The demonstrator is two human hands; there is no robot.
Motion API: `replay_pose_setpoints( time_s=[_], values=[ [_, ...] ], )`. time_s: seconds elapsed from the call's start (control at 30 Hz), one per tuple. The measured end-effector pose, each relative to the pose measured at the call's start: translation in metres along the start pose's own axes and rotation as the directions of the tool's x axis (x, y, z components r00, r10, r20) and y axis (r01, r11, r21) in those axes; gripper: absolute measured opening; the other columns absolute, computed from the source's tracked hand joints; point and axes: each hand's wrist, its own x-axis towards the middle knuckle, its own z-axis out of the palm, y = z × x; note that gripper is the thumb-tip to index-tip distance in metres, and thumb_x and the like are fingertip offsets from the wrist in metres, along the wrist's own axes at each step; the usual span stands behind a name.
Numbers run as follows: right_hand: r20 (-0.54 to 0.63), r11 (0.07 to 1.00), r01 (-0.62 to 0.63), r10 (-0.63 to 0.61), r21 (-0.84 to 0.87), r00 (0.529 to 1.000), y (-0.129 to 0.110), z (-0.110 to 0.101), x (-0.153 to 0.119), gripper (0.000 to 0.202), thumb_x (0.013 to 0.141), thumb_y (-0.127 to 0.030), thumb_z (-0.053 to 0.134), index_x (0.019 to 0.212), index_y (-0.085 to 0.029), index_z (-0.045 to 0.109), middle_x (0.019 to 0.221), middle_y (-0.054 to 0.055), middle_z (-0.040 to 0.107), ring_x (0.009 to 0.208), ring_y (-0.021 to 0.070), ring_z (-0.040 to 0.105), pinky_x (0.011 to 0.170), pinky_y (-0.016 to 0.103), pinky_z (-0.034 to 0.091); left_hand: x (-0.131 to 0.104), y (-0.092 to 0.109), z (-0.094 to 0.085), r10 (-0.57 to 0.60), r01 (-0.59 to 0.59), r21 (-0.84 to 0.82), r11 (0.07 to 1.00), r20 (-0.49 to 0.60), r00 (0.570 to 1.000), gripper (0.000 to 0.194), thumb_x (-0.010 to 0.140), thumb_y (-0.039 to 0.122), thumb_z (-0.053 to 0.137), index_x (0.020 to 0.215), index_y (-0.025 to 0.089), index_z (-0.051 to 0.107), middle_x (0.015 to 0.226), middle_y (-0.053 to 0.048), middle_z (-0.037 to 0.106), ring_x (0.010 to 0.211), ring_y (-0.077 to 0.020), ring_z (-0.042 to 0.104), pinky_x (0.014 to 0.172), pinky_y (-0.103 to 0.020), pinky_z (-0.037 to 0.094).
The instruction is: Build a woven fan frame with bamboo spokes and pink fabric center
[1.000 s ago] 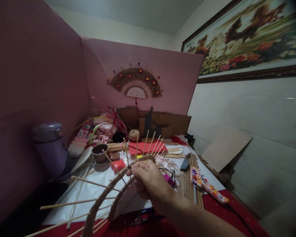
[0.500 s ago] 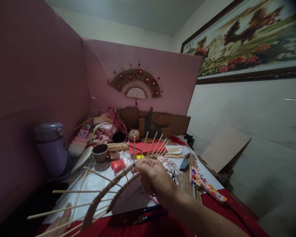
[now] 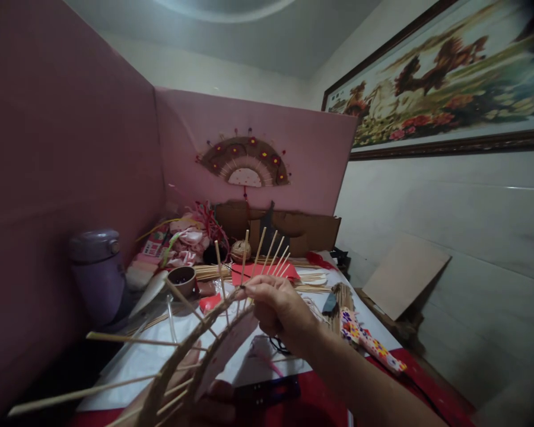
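Observation:
My right hand (image 3: 281, 303) pinches the brown twine-wrapped rim of a half-round stick fan frame (image 3: 191, 336), thumb and forefinger together near its top. Pale wooden sticks fan outward past the rim, and a whitish half-disc (image 3: 225, 354) sits inside the inner band. Low behind the sticks, my left hand (image 3: 184, 363) grips the frame near its base, its fingers partly hidden and in shadow. A dark blue object (image 3: 267, 391), blurred, lies on the red cloth below the frame.
A finished-looking fan (image 3: 253, 157) hangs on the pink board. On the table are a brown cup (image 3: 182, 280), a twine ball (image 3: 241, 251), red sheets and stick bundles. A flower-patterned corded tool (image 3: 374, 344) lies right; a purple flask (image 3: 97, 279) stands left.
My left hand has moved from the table at left to the frame's lower part. The frame has tilted and shifted slightly left, my right hand still pinching its rim. The camera view has tipped up.

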Motion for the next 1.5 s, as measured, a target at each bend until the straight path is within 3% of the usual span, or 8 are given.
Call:
replay_pose_setpoints(
  time_s=[0.2,0.37,0.5,0.67,0.83,1.0,1.33,1.5],
  values=[
    [0.009,0.982,0.119,-0.119,-0.145,0.993,-0.006,0.004,-0.014,0.015,0.071,-0.03,0.064,0.065,-0.016,0.064,0.036,-0.01,0.031,0.032,0.0032,0.019,0.032,0.019,0.011,0.012,-0.001,0.016,-0.106,0.149,-0.27,0.951,0.166,0.98,0.027,0.067,0.029,0.071,0.088,0.013,0.068,0.068,-0.011,0.072,0.062,-0.0207,0.069,0.05,-0.024,0.052],
    [-0.042,0.931,0.211,-0.234,-0.299,0.971,-0.01,-0.011,-0.025,0.021,0.072,-0.035,0.068,0.068,-0.015,0.062,0.043,-0.009,0.034,0.039,0.0035,0.022,0.038,0.018,0.017,0.036,0.012,0.012,-0.115,0.149,-0.475,0.867,0.1,0.988,0.015,0.082,0.016,0.053,0.084,0.009,0.066,0.053,-0.006,0.066,0.038,-0.0108,0.059,0.03,-0.012,0.04],
    [-0.064,0.876,0.274,-0.324,-0.397,0.944,-0.005,-0.023,-0.029,0.021,0.077,-0.035,0.064,0.071,-0.015,0.063,0.053,-0.006,0.041,0.045,0.0046,0.027,0.043,0.018,0.023,0.057,0.022,0.011,-0.088,0.103,-0.502,0.859,0.053,0.995,0.017,0.083,0.017,0.052,0.081,0.004,0.064,0.047,-0.008,0.064,0.035,-0.0156,0.059,0.033,-0.02,0.046],
    [-0.102,0.858,0.305,-0.376,-0.414,0.921,0.008,-0.038,-0.032,0.02,0.079,-0.035,0.062,0.077,-0.016,0.066,0.067,-0.001,0.054,0.057,0.0085,0.042,0.052,0.02,0.033,0.055,0.03,0.024,-0.074,0.03,-0.434,0.9,-0.084,0.994,0.023,0.078,0.014,0.058,0.098,0.004,0.063,0.058,-0.011,0.07,0.051,-0.0259,0.067,0.052,-0.037,0.056],
    [-0.066,0.829,0.352,-0.42,-0.435,0.905,0.007,-0.045,-0.032,0.019,0.081,-0.033,0.06,0.079,-0.017,0.069,0.071,0.001,0.056,0.065,0.0115,0.047,0.061,0.023,0.038,0.061,0.041,0.026,0.141,-0.184,-0.328,0.927,-0.15,0.979,0.022,0.069,0.006,0.066,0.091,0.012,0.066,0.069,-0.007,0.074,0.059,-0.0212,0.069,0.057,-0.03,0.057],
    [-0.06,0.815,0.365,-0.435,-0.449,0.898,0.008,-0.053,-0.03,0.022,0.082,-0.034,0.058,0.077,-0.016,0.069,0.073,0.002,0.059,0.07,0.0136,0.051,0.065,0.024,0.04,0.079,0.049,0.021,0.227,-0.248,-0.254,0.935,-0.11,0.968,0.02,0.068,0.007,0.068,0.087,0.013,0.066,0.071,-0.007,0.074,0.06,-0.0205,0.069,0.058,-0.03,0.057],
    [-0.142,0.859,0.318,-0.401,-0.4,0.905,0.021,-0.064,-0.014,0.021,0.077,-0.037,0.063,0.075,-0.018,0.071,0.069,0.001,0.058,0.069,0.0132,0.051,0.066,0.024,0.04,0.087,0.037,0.012,0.188,-0.245,-0.244,0.938,-0.233,0.954,0.032,0.066,0.007,0.07,0.095,0.016,0.062,0.073,-0.005,0.074,0.059,-0.0196,0.068,0.057,-0.032,0.057],
    [-0.211,0.893,0.23,-0.328,-0.386,0.921,0.035,-0.071,-0.016,0.023,0.078,-0.039,0.063,0.078,-0.017,0.069,0.061,-0.001,0.052,0.055,0.009,0.041,0.051,0.021,0.034,0.087,0.031,0.01,0.167,-0.236,-0.228,0.945,-0.285,0.944,0.029,0.064,0.007,0.07,0.091,0.015,0.061,0.071,-0.005,0.073,0.058,-0.0206,0.068,0.055,-0.031,0.057]
  ],
)
